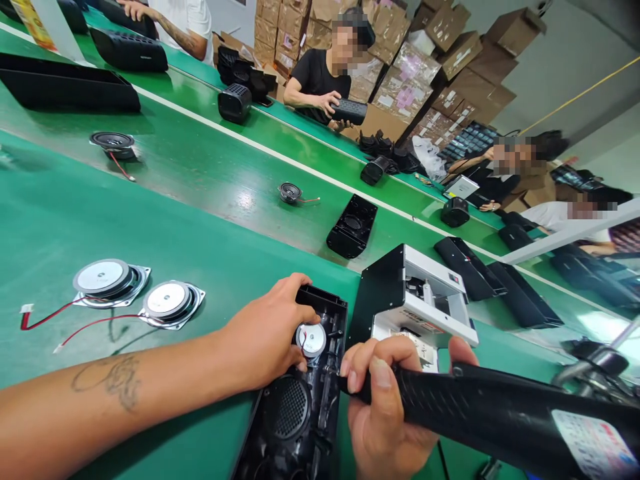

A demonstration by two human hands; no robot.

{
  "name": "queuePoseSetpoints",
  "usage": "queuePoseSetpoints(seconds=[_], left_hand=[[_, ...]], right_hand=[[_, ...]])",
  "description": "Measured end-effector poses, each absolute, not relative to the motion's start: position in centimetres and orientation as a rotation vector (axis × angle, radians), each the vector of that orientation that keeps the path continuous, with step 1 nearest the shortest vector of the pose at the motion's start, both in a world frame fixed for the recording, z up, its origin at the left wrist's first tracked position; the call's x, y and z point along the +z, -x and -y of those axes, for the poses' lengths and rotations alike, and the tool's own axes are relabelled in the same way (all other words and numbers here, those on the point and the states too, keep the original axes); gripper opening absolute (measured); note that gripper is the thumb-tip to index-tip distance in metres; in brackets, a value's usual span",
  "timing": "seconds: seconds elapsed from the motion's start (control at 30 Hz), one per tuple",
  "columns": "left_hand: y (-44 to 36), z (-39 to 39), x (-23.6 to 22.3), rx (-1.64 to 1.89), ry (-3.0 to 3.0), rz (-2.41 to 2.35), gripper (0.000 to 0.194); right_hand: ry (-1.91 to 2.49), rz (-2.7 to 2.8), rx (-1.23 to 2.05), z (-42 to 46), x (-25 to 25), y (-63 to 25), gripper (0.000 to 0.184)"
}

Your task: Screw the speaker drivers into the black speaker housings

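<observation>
A long black speaker housing (325, 413) lies open on the green table in front of me, with a round mesh grille in its lower part. Inside it sits a small silver-backed speaker (311, 340). My left hand (273, 327) grips the housing's left side and far end, its fingers curled around the small speaker. Wrapped in my right hand (387, 400) is a black electric screwdriver (480, 413), its tip pointing left into the housing beside the speaker. Whether the tip touches a screw is hidden. Two larger speakers (103, 277) with red wires lie face down at the left.
A black-and-white screw feeder (415, 300) stands just right of the housing. Beyond, a green conveyor (210, 180) carries speakers and black housings (353, 227). Several people work across it, one holding a black speaker box (350, 111). Cardboard boxes (400, 73) are stacked behind them.
</observation>
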State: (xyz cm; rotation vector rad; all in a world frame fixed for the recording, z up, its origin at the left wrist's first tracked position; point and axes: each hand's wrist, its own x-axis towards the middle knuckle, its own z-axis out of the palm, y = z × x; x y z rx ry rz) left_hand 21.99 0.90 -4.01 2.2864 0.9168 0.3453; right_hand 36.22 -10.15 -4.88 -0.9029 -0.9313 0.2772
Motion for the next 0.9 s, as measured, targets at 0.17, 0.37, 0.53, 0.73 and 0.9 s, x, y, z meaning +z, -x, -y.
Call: queuePoseSetpoints(seconds=[0.17,0.37,0.53,0.73,0.9], left_hand=[[-21.4,0.0,-5.3,0.401,-2.359,-0.865,0.09],[-19.4,0.9,-4.8,0.547,-2.447,-0.746,0.099],[-24.6,-0.1,2.2,0.614,-2.279,-0.298,0.073],[-33.8,-3.7,3.4,0.555,-2.366,-0.043,0.02],[-36.8,-5.3,2.8,0.66,-2.405,-0.037,0.022]], right_hand=[[0.998,0.996,0.242,10.1,-1.7,-38.3,0.048],[1.047,1.049,0.09,11.5,3.2,-42.6,0.036],[0.957,0.958,-0.009,13.2,5.0,-43.6,0.029],[0.857,0.88,-0.097,11.8,6.6,-45.1,0.029],[0.93,0.863,-0.168,12.8,5.0,-46.4,0.028]])
